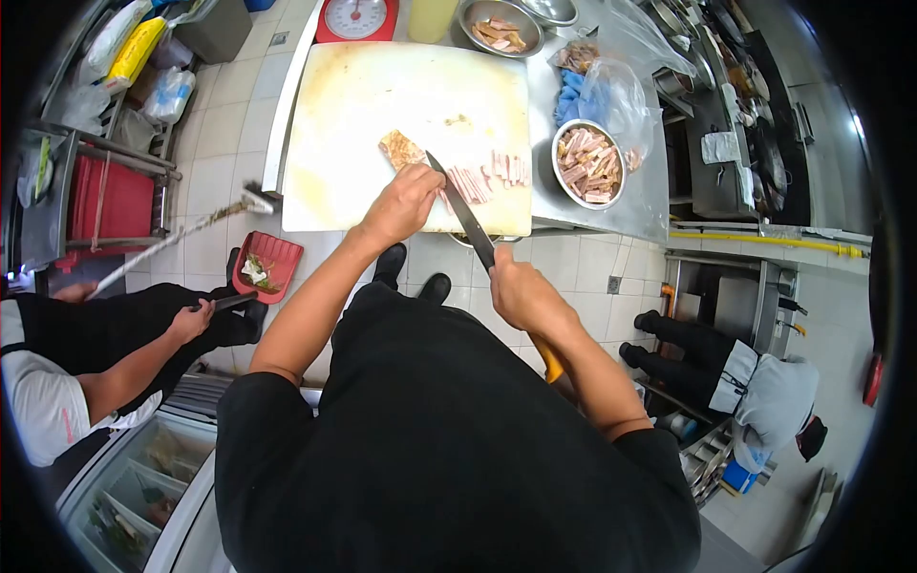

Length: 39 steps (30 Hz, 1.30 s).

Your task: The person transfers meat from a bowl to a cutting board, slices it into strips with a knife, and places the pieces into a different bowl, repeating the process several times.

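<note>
My right hand (527,298) is wrapped round a large kitchen knife (466,212), and an orange-yellow handle end shows below that hand. The blade points away from me across the front of the white cutting board (368,91), its tip beside my left hand. With curled fingers, my left hand (403,203) presses on a browned slab of meat (399,150); part of it is covered by the fingers. Right of the blade lie cut meat strips (471,184), with another row of strips (511,167) beyond. A bowl rim (478,241) peeks out under the board's front edge.
A bowl of meat strips (588,165) stands right of the board, near plastic bags (616,100). Behind are a metal bowl (525,48) and red scale (355,21). One person at left holds a broom and red dustpan (272,258); another person (764,392) bends at right.
</note>
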### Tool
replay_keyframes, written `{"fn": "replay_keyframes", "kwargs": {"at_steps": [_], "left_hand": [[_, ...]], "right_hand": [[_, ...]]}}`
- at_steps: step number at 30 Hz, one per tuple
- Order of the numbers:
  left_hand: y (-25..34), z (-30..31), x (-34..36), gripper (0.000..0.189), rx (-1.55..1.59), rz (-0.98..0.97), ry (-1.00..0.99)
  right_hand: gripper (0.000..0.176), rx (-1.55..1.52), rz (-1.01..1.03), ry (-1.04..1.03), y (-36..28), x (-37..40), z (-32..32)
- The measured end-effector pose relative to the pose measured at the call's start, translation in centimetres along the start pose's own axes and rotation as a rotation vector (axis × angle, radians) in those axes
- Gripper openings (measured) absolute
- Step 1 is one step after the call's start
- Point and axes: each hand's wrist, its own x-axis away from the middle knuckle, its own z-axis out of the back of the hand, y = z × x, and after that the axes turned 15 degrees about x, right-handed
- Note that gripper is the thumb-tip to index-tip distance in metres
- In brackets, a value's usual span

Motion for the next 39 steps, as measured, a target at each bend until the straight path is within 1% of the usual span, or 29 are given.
{"fn": "replay_keyframes", "kwargs": {"at_steps": [1,2,4,5,7,8,9,11,12,14,15,17,18,19,20,21,23,25,27,28,30,31,33,34,35,37,39], "left_hand": [[0.0,-0.1,-0.1,0.012,0.000,-0.023,-0.006],[0.0,0.1,0.0,0.012,-0.005,-0.041,-0.009],[0.2,0.2,0.0,0.013,-0.010,-0.027,-0.011],[0.3,0.3,0.0,0.014,-0.012,-0.017,-0.018],[0.3,0.5,0.0,0.013,-0.015,0.003,-0.046],[0.3,0.6,0.0,0.013,-0.014,0.026,-0.073],[0.5,0.9,-0.3,0.013,-0.021,0.016,-0.076],[1.3,1.6,-0.1,0.011,-0.012,0.083,0.048],[1.6,2.3,-0.4,0.011,-0.019,0.080,0.044],[1.9,4.0,-1.4,0.011,0.082,0.279,0.335],[1.2,5.0,-1.9,0.014,0.013,0.299,0.403],[-0.4,6.8,-2.4,0.028,-0.143,0.365,0.331],[-0.4,7.1,-2.8,0.028,-0.152,0.363,0.336],[-0.3,7.2,-3.2,0.036,-0.189,0.452,0.257],[-0.3,7.3,-3.7,0.045,-0.226,0.540,0.176],[-0.7,7.3,-4.1,0.045,-0.234,0.536,0.180],[-2.1,6.7,-4.0,0.053,-0.260,0.572,-0.015],[-1.1,6.6,-4.5,0.051,-0.334,0.546,-0.013],[0.4,6.7,-4.5,0.044,-0.103,0.700,0.001],[0.1,6.5,-3.9,0.044,-0.113,0.701,-0.005],[-1.2,6.2,-2.4,0.039,0.214,0.460,0.082],[-0.7,6.2,-1.9,0.039,0.204,0.460,0.081],[0.5,5.5,-0.8,0.035,0.468,0.260,0.191],[1.1,5.3,-0.5,0.036,0.509,0.221,0.207],[1.8,5.0,-0.2,0.036,0.502,0.222,0.210],[2.9,4.4,0.0,0.038,0.585,0.189,0.286],[3.2,4.4,0.0,0.035,0.527,0.179,0.285]], "right_hand": [[0.020,0.005,0.005,-0.005,0.0,-0.4,-0.7],[0.020,-0.007,0.029,0.043,0.1,-1.0,-1.6],[0.018,-0.002,0.044,0.131,-0.3,-2.0,-3.4],[0.018,-0.003,0.046,0.132,0.0,-2.2,-3.7],[0.019,-0.094,0.045,0.153,0.2,-2.8,-3.3],[0.023,-0.201,0.053,0.089,1.2,-2.9,-2.8],[0.023,-0.204,0.056,0.101,1.3,-2.4,-1.8],[0.025,-0.343,-0.055,-0.044,1.0,-0.9,0.7],[0.025,-0.299,-0.011,0.079,2.4,-1.3,-1.0],[0.025,-0.278,0.007,0.072,3.1,-0.2,-0.8],[0.024,-0.248,0.024,0.061,3.2,0.5,-0.5],[0.024,-0.264,0.029,0.029,3.5,1.8,-0.5],[0.023,-0.172,0.079,0.053,4.2,2.1,-1.3],[0.023,-0.079,0.127,0.080,4.6,2.4,-1.7],[0.022,-0.048,0.152,0.067,4.8,2.7,-1.9],[0.022,-0.048,0.159,0.073,5.0,2.7,-2.0],[0.021,-0.020,0.175,0.043,5.3,2.5,-2.2],[0.020,0.005,0.171,0.062,5.3,2.0,-2.1],[0.020,-0.047,0.112,0.146,5.5,1.1,-2.8],[0.021,-0.052,0.104,0.210,5.9,0.2,-3.7],[0.021,-0.102,0.090,0.187,5.9,-0.6,-3.8],[0.021,-0.141,0.071,0.159,5.8,-0.9,-3.7],[0.022,-0.136,0.097,0.195,5.7,-1.3,-4.2],[0.022,-0.152,0.109,0.205,5.7,-1.4,-4.4],[0.023,-0.166,0.120,0.212,5.6,-1.5,-4.4],[0.023,-0.155,0.110,0.184,5.5,-1.4,-3.8],[0.023,-0.142,0.121,0.186,5.7,-1.3,-3.5]]}}
